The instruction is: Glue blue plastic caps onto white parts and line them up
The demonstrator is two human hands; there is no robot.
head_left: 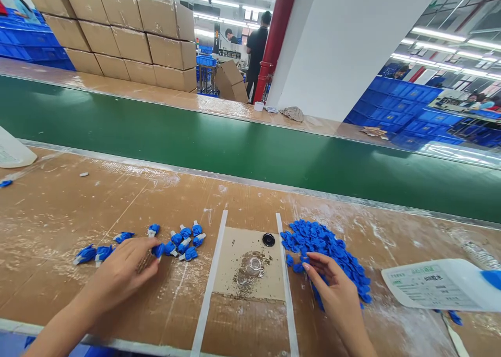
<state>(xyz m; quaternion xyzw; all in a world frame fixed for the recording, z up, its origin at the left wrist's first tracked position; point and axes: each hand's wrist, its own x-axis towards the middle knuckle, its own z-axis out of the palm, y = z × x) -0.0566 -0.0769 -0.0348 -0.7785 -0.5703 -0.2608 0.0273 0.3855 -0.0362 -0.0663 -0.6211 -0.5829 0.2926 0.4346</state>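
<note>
My left hand point(127, 265) has its thumb and forefinger closed around a small blue piece point(158, 250). Around it lie several blue pieces with white tabs point(183, 242), most of them just right of the fingertips. My right hand point(332, 284) pinches at a little blue piece point(303, 260) on the near-left edge of a heap of small blue pieces point(321, 242). Between the hands, a beige board point(227, 273) carries a clear round part point(253, 265) with dark crumbs scattered about it. A black ridged disc point(268, 239) rests near its far right corner.
White tape strips point(210, 278) run along both sides of the board. A labelled white plastic bottle point(434, 284) lies at right; another white container point(13, 148) is at left. Beyond the bench runs a green conveyor belt point(235, 143), with stacked cartons point(129, 38) behind it.
</note>
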